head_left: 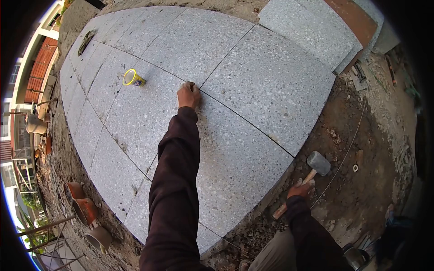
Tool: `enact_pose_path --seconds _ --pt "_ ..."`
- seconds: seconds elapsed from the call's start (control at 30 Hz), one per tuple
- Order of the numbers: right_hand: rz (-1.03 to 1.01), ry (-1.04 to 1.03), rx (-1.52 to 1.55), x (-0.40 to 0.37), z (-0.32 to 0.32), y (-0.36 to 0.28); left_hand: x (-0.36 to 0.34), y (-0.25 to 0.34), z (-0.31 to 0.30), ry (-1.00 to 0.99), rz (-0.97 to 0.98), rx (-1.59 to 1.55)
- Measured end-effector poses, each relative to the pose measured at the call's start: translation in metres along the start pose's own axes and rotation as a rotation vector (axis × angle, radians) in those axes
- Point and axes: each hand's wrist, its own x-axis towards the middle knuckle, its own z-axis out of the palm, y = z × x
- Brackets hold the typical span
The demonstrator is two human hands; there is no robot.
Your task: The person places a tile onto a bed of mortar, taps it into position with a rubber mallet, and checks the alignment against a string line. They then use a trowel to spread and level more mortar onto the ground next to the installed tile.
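My left hand (189, 95) reaches far forward over the speckled grey paving slabs (244, 180). Its fingers are closed at the joint where several slab corners meet; whatever they pinch, if anything, is hidden. My right hand (300, 189) is wrapped around the wooden handle of a rubber mallet (319, 163). The mallet's grey head points up and away, above the bare soil just off the slabs' right edge. To the left of my left hand, a small yellow-rimmed tub (134, 78) stands on a slab.
More slabs (312, 27) lie at the far right. A taut string (352, 140) crosses the soil, near a pale ring (355, 168). Orange buckets (83, 208) sit on the left ground, and a dark rag (86, 43) lies on the far left slabs.
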Motion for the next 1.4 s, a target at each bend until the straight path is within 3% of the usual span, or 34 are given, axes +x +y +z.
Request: enact_pose_path --seconds 0.07,0.2,0.3,0.37,0.43,0.5,0.63,0.7,0.73,0.8,0.9,0.97,1.1,1.4 --pt "0.005 0.0 -0.013 0.0 -0.001 -0.002 0.004 -0.001 0.007 0.04 0.026 0.082" --pt "0.007 0.006 -0.011 -0.001 -0.006 -0.005 0.016 0.01 0.007 0.311 -0.112 0.003" --pt "0.094 -0.19 -0.019 0.004 -0.017 -0.01 0.036 0.051 -0.023 0.342 0.12 -0.062" --pt "0.09 -0.18 0.02 0.003 -0.021 -0.011 0.034 0.068 -0.055 0.256 0.263 -0.034" --pt "0.068 -0.202 0.095 0.005 -0.015 -0.008 0.016 0.065 -0.097 0.211 0.212 -0.058" --pt "0.034 -0.118 -0.016 0.003 -0.013 -0.007 -0.015 0.031 -0.148 0.186 0.087 -0.018" --pt "-0.031 -0.031 0.104 0.012 0.01 0.01 -0.126 -0.083 -0.25 0.173 -0.277 0.178" --pt "0.02 -0.086 0.063 0.008 -0.006 -0.004 -0.198 -0.121 -0.279 0.169 -0.422 0.247" --pt "0.046 -0.11 0.038 0.005 -0.014 -0.011 -0.228 -0.134 -0.284 0.167 -0.607 0.17" --pt "0.033 -0.083 0.051 0.003 -0.013 -0.012 -0.271 -0.149 -0.278 0.254 -0.499 0.257" --pt "0.036 -0.075 0.098 0.009 -0.006 -0.007 -0.301 -0.169 -0.261 0.299 -0.54 0.16" --pt "0.039 -0.06 0.098 0.006 -0.007 -0.01 -0.3 -0.166 -0.247 0.367 -0.564 0.019" --pt "-0.019 0.02 0.056 0.01 0.0 -0.004 -0.291 -0.162 -0.226 0.46 -0.37 0.153" --pt "-0.029 0.016 0.048 0.016 0.006 0.0 -0.283 -0.16 -0.218 0.472 -0.262 0.222"
